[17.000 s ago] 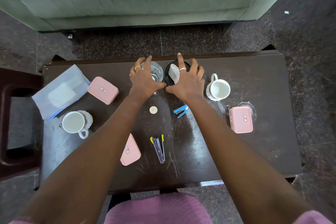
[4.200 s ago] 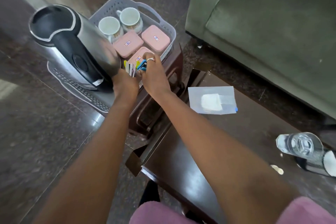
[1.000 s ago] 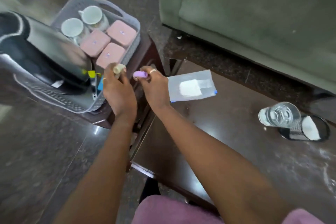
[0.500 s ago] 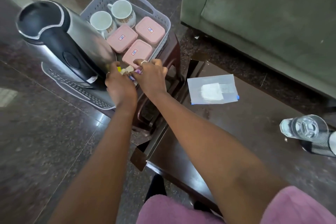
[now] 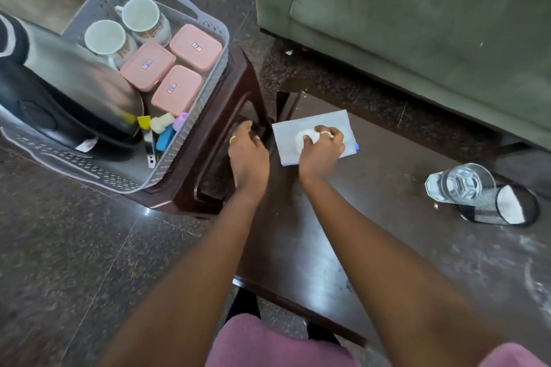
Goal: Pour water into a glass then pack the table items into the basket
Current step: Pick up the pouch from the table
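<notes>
A grey plastic basket (image 5: pixel 193 134) stands on a dark stool (image 5: pixel 238 83) at the left. It holds a steel kettle (image 5: pixel 74 83), two white mugs (image 5: pixel 104 37), three pink lidded boxes (image 5: pixel 176 89) and several small coloured items (image 5: pixel 162 125). On the left end of the dark table (image 5: pixel 328 247) lies a clear plastic pouch (image 5: pixel 313 121) with a white pad inside. My right hand (image 5: pixel 320 149) grips this pouch, fingers curled over the pad. Holding nothing, my left hand (image 5: pixel 249 155) hovers over the stool with loosely curled fingers. A glass of water (image 5: pixel 457 185) stands at the table's right.
A black mesh holder (image 5: pixel 504 208) with something white inside touches the glass. A green sofa (image 5: pixel 417 9) runs along the far side of the table. Dark stone floor lies to the left and below the stool.
Both hands have left the basket's near corner, where the small cream and purple items now lie. My right hand has moved right onto the pouch; my left hangs over the stool.
</notes>
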Demonstrator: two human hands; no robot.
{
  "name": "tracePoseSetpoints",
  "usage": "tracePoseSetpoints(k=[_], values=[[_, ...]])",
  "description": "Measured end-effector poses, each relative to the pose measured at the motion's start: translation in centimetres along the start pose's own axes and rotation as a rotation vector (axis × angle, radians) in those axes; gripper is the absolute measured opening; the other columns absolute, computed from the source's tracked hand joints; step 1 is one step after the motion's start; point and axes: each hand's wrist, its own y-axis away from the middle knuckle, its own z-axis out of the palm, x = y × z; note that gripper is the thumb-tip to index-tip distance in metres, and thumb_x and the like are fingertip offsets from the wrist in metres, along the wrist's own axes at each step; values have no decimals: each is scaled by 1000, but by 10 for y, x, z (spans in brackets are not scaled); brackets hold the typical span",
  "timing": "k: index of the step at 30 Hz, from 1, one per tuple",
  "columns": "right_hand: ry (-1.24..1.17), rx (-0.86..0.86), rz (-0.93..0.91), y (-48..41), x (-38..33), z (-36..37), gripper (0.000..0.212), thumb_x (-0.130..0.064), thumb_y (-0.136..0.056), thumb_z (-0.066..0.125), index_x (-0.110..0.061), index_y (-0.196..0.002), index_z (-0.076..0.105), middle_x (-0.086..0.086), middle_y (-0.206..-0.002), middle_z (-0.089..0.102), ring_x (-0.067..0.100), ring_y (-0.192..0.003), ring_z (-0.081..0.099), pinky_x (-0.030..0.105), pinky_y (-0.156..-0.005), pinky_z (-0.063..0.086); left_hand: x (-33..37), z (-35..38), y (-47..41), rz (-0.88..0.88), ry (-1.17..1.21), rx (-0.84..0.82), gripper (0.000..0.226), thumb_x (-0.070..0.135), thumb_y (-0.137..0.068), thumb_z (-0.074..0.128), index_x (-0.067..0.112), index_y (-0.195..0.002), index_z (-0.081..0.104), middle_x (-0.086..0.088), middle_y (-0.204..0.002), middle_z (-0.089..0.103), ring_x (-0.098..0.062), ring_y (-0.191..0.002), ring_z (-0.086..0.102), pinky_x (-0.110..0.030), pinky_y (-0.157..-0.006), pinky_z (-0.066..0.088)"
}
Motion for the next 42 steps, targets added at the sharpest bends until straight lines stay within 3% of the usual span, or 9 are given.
tracePoseSetpoints(k=[7, 11, 16, 20, 24, 27, 33, 37, 42], values=[[129, -111, 238, -52, 49, -18, 46, -18, -95, 52, -7, -138, 38, 21, -145, 32, 38, -130, 33, 41, -106, 32, -14, 63, -20, -407, -76, -333, 53, 25, -96, 46, 6, -143, 31, -16, -144, 42, -32, -132, 40, -37, -107, 35], [152, -180, 304, -69, 56, -17, 43, -13, -95, 50, -6, -135, 38, 18, -142, 36, 39, -129, 35, 44, -106, 32, -12, 79, -30, -500, -2, -391, 44, 30, -96, 44, 5, -132, 44, -17, -134, 49, -34, -120, 48, -44, -102, 43], [112, -203, 391, -84, 58, -18, 35, -8, -92, 45, -8, -127, 46, 17, -137, 42, 38, -126, 39, 43, -102, 35, -15, 82, -33, -498, 23, -314, 35, 26, -96, 47, 7, -124, 53, -15, -126, 56, -32, -113, 53, -42, -97, 47], [-116, -157, 353, -89, 55, -19, 23, -3, -87, 50, 0, -108, 60, 19, -119, 61, 32, -109, 57, 34, -91, 46, -7, 78, -29, -406, 102, -199, 30, 23, -97, 46, 7, -122, 51, -12, -123, 58, -22, -98, 55, -29, -76, 43], [-414, -88, 364, -91, 28, -21, 16, -7, -89, 56, -1, -103, 62, 17, -111, 66, 28, -102, 62, 43, -91, 52, 16, 61, -31, -315, 124, -67, 29, 24, -97, 45, 8, -121, 52, -11, -118, 62, -20, -95, 57, -22, -71, 37], [-526, -36, 277, -95, -6, -25, 19, -9, -87, 62, -2, -104, 62, 14, -105, 67, 24, -94, 63, 40, -89, 53, 37, 37, -36, -218, 182, 92, 27, 21, -96, 47, 6, -117, 55, -11, -112, 65, -18, -89, 56, -10, -62, 28], [-673, -89, 36, -87, -92, -21, 17, -6, -79, 71, -17, -88, 62, 1, -78, 61, 20, -79, 61, 47, -82, 55, 55, -27, -59, -113, 277, 386, 26, 18, -94, 51, -1, -111, 57, -14, -110, 65, -17, -92, 54, -11, -68, 29], [-585, -157, -144, -71, -141, -4, 15, -8, -77, 73, -13, -90, 69, 4, -84, 68, 25, -88, 66, 44, -83, 55, 42, -67, -84, -243, 400, 484, 29, 19, -92, 53, 1, -113, 58, -12, -112, 65, -24, -99, 62, -25, -86, 47], [-317, -281, -428, -58, -188, 21, 18, -14, -82, 68, -11, -99, 71, 4, -100, 73, 18, -97, 65, 26, -87, 47, 21, -94, -100, -555, 627, 424, 29, 21, -93, 50, 12, -121, 52, -6, -113, 60, -28, -93, 61, -44, -81, 56]])
